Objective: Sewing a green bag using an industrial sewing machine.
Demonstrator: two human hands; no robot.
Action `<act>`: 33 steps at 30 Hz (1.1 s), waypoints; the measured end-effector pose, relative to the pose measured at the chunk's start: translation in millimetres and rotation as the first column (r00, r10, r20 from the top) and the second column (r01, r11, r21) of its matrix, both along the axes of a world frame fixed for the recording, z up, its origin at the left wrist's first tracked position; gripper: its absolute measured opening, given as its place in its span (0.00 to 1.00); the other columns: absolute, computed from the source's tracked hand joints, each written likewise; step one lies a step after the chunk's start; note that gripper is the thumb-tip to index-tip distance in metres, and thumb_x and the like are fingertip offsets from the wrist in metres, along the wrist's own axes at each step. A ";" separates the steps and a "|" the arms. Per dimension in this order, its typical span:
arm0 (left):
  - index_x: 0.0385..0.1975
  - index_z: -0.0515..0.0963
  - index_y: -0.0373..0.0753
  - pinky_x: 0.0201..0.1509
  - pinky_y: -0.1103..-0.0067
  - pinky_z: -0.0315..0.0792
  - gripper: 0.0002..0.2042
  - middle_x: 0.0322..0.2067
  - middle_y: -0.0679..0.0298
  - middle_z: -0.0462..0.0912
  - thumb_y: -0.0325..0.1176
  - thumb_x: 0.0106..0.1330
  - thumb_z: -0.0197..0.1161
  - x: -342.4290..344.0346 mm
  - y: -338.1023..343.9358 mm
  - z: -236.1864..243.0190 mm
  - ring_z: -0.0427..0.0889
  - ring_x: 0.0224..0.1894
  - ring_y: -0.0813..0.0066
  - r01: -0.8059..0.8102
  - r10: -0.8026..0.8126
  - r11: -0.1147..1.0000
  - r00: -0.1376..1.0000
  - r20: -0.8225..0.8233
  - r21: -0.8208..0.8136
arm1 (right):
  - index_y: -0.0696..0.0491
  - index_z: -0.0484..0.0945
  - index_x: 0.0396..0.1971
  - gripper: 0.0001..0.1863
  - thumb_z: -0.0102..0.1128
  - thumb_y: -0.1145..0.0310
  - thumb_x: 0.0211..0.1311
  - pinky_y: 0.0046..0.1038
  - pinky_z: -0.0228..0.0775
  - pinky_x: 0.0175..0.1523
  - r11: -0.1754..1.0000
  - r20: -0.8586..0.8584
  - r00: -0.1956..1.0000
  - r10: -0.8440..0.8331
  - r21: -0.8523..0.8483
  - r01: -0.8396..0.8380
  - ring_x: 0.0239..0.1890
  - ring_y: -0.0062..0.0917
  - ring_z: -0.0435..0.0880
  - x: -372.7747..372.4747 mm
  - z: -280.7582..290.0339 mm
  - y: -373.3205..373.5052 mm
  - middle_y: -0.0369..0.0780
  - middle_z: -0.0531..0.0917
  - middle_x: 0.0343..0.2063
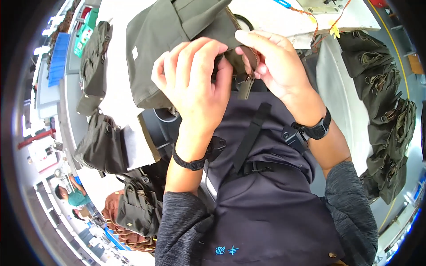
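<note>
An olive-green bag lies at the front of the white table, partly over its edge, with its zipped opening toward me. My left hand is closed on the near edge of that opening, fingers curled over the fabric and thumb tucked in. My right hand pinches the bag's zipper edge between thumb and fingers, at the right side of the opening. A zipper pull with a fabric tab hangs just below, between the two hands. The inside of the bag is mostly hidden behind my fingers.
More dark olive bags stand on the left, and several hang in a row on the right. An orange cord and a machine base are at the back right. A reddish-brown bundle sits lower left; people work in the far left background.
</note>
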State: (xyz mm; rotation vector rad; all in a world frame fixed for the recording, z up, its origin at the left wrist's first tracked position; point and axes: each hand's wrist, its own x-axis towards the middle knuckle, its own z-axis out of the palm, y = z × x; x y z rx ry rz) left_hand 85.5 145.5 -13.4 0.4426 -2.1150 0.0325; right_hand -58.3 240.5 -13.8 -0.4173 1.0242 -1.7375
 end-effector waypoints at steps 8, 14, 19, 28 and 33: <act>0.37 0.86 0.50 0.51 0.75 0.65 0.10 0.39 0.77 0.89 0.28 0.57 0.76 1.1 -7.1 2.0 0.84 0.40 0.76 0.072 -0.066 0.993 0.996 0.057 -0.092 | 0.56 0.84 0.28 0.14 0.67 0.63 0.72 0.18 0.60 0.23 0.998 0.062 0.997 -0.036 -0.044 0.039 0.17 0.11 0.70 8.7 -8.0 -3.9 0.32 0.79 0.18; 0.37 0.87 0.49 0.49 0.76 0.65 0.09 0.38 0.77 0.89 0.28 0.59 0.76 0.2 -11.4 -0.9 0.85 0.38 0.78 0.093 -0.088 0.995 0.991 0.097 -0.040 | 0.55 0.83 0.28 0.18 0.67 0.57 0.74 0.18 0.57 0.22 0.999 -0.156 0.987 0.034 0.015 -0.032 0.18 0.09 0.67 4.6 -10.0 -1.1 0.28 0.75 0.18; 0.39 0.86 0.48 0.51 0.75 0.66 0.10 0.39 0.77 0.89 0.27 0.58 0.76 -0.7 -10.1 -0.9 0.85 0.41 0.76 0.124 -0.120 0.992 0.985 0.125 -0.022 | 0.53 0.82 0.24 0.18 0.65 0.58 0.74 0.19 0.56 0.23 0.999 -0.236 0.972 0.008 0.050 0.004 0.17 0.09 0.67 4.6 -11.8 -2.4 0.29 0.77 0.17; 0.37 0.85 0.48 0.50 0.77 0.70 0.12 0.37 0.76 0.91 0.23 0.56 0.75 -2.9 -14.0 -8.7 0.86 0.36 0.78 0.081 -0.076 0.996 0.991 0.109 -0.036 | 0.53 0.83 0.26 0.16 0.67 0.58 0.71 0.19 0.52 0.22 0.988 0.052 0.997 0.060 0.140 -0.067 0.16 0.10 0.67 0.9 -10.2 -5.3 0.30 0.76 0.15; 0.35 0.85 0.48 0.50 0.77 0.69 0.11 0.37 0.76 0.91 0.23 0.56 0.76 1.1 -17.9 -7.3 0.86 0.37 0.78 0.122 -0.119 0.992 0.986 0.116 -0.017 | 0.50 0.81 0.26 0.20 0.63 0.51 0.75 0.18 0.57 0.25 0.984 -0.076 0.986 0.147 0.118 -0.137 0.18 0.10 0.69 -3.6 -6.2 -0.9 0.28 0.76 0.17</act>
